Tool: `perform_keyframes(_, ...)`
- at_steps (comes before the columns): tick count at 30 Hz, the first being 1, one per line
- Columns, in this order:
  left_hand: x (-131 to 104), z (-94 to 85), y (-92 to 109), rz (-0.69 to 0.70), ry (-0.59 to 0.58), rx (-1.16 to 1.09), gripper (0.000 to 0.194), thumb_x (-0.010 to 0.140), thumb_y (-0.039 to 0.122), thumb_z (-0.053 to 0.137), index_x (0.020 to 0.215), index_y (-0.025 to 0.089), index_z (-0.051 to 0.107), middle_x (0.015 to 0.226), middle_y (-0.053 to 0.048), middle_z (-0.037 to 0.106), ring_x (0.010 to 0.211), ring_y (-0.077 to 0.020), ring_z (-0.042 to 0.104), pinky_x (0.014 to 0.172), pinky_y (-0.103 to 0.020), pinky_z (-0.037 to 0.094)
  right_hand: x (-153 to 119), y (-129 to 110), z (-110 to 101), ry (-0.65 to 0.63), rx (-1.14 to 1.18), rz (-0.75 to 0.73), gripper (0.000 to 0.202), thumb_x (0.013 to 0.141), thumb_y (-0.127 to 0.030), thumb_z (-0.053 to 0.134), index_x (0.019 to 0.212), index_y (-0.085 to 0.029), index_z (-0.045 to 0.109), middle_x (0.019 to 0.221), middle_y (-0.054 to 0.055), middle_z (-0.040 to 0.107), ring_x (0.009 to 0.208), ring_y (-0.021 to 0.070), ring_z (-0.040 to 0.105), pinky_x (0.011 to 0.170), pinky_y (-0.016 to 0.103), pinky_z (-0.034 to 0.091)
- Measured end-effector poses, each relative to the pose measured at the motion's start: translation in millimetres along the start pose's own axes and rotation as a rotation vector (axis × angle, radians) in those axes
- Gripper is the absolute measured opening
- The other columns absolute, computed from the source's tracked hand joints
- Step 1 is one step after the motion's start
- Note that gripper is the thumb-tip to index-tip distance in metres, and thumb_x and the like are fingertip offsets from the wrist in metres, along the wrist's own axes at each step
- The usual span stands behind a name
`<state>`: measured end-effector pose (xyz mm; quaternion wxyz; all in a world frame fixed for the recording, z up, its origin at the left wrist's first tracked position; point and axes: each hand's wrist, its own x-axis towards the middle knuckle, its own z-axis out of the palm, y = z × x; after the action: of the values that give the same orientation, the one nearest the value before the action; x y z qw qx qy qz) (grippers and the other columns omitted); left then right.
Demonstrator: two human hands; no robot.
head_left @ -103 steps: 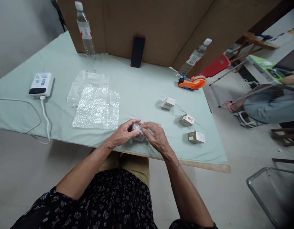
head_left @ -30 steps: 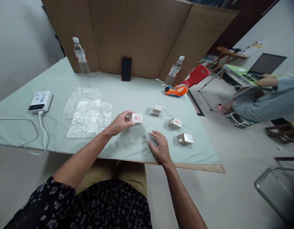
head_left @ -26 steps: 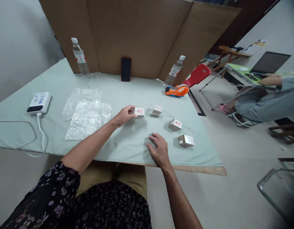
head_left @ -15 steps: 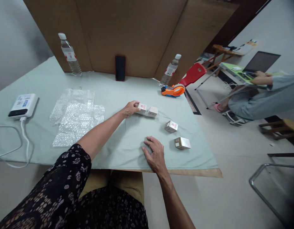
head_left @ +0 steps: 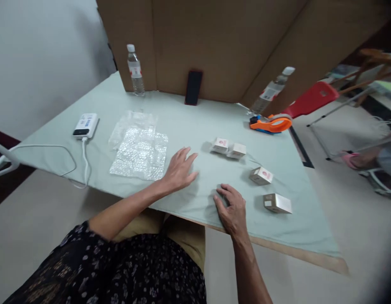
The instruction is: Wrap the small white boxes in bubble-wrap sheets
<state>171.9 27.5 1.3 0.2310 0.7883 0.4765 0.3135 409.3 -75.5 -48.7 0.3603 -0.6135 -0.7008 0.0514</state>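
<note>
My left hand is over the cloth with its fingers spread and nothing in them, just right of the bubble wrap sheets. Resting on the table near the front edge, my right hand has its fingers loosely bent and apart, also holding nothing. Two small white boxes sit side by side beyond the hands, a left box and a right box, apparently in clear wrap. Nearer my right hand lie two bare boxes, one with a red print and one with a shiny side.
An orange tape dispenser lies at the right, by a water bottle. Another bottle and a phone stand against the cardboard. A cabled white device is at left. A person's foot shows at right.
My left hand has let go of the left wrapped box and drawn back toward me, opening out. My right hand stays on the table. The view has turned to the left.
</note>
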Motion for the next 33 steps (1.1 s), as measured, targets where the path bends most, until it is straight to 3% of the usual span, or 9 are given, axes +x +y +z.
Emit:
perform_keyframes(4,-87,-50.5,-25,-0.202,0.090,0.336,0.060,0.088,0.035,0.063,0.142,0.015,0.048,0.161,-0.019,0.034,0.153,-0.0403,0.019,0.122,-0.061,0.013,2,1,2,0.004,-0.021,-0.019,0.030,0.091,-0.046,0.056,0.100,-0.022,0.072,0.118,0.013,0.072,0.113,0.0318,0.064,0.093,0.051,0.048)
perform_keyframes(8,-127,-49.1,-20,-0.297,-0.096,0.514,0.059,0.097,0.041,0.049,0.146,0.010,0.044,0.161,-0.023,0.034,0.152,-0.0382,0.026,0.122,-0.061,0.018,5,3,4,0.032,-0.043,-0.017,0.033,0.090,-0.048,0.056,0.099,-0.021,0.073,0.115,0.012,0.073,0.111,0.0314,0.065,0.095,0.051,0.047)
perform_keyframes(13,-134,-14.7,22,-0.164,-0.181,0.483,0.065,0.094,0.051,0.053,0.146,0.012,0.045,0.160,-0.022,0.035,0.151,-0.0378,0.027,0.122,-0.065,0.017,7,2,4,0.023,-0.044,-0.003,0.032,0.088,-0.046,0.057,0.096,-0.021,0.074,0.113,0.013,0.074,0.110,0.0311,0.066,0.096,0.051,0.048)
perform_keyframes(17,-139,-16.4,35,-0.050,-0.185,0.330,0.061,0.094,0.048,0.055,0.144,0.015,0.048,0.153,-0.019,0.047,0.143,-0.0349,0.040,0.118,-0.060,0.029,6,-13,4,0.066,-0.034,0.038,0.030,0.086,-0.042,0.057,0.095,-0.020,0.073,0.112,0.014,0.074,0.109,0.0312,0.065,0.098,0.052,0.048)
perform_keyframes(21,-139,-52.0,13,0.013,0.023,0.285,0.044,0.094,0.040,0.056,0.132,0.017,0.059,0.144,-0.016,0.055,0.134,-0.0313,0.049,0.112,-0.053,0.040,18,-42,13,-0.075,0.078,0.068,0.030,0.085,-0.040,0.056,0.101,-0.020,0.072,0.110,0.012,0.074,0.101,0.0267,0.067,0.094,0.046,0.051)
perform_keyframes(23,-137,-76.2,-9,-0.098,0.211,0.351,0.039,0.094,0.035,0.055,0.127,0.015,0.063,0.137,-0.017,0.059,0.129,-0.0325,0.051,0.109,-0.054,0.042,35,-61,23,-0.183,0.105,0.134,0.033,0.085,-0.041,0.055,0.105,-0.019,0.071,0.104,0.010,0.074,0.089,0.0237,0.068,0.087,0.042,0.053)
perform_keyframes(26,-136,-103.3,-41,-0.226,0.300,0.450,0.035,0.091,0.030,0.057,0.122,0.014,0.065,0.130,-0.018,0.060,0.121,-0.0343,0.055,0.103,-0.054,0.046,67,-94,46,-0.321,0.038,0.230,0.039,0.086,-0.042,0.056,0.115,-0.019,0.068,0.096,0.007,0.075,0.083,0.0230,0.067,0.082,0.039,0.051)
perform_keyframes(30,-146,-99.9,-55,-0.260,0.226,0.479,0.030,0.087,0.025,0.060,0.115,0.016,0.067,0.129,-0.017,0.060,0.120,-0.0342,0.055,0.101,-0.052,0.047,92,-132,78,-0.415,-0.043,0.157,0.047,0.087,-0.030,0.055,0.133,-0.016,0.060,0.095,0.007,0.074,0.088,0.0246,0.067,0.084,0.037,0.047)
perform_keyframes(33,-152,-80.5,-46,-0.217,0.181,0.453,0.027,0.087,0.023,0.061,0.113,0.017,0.067,0.128,-0.016,0.060,0.121,-0.0335,0.054,0.103,-0.052,0.045,86,-135,82,-0.389,-0.033,0.105,0.048,0.087,-0.021,0.049,0.133,-0.017,0.060,0.094,0.007,0.073,0.084,0.0226,0.066,0.082,0.035,0.046)
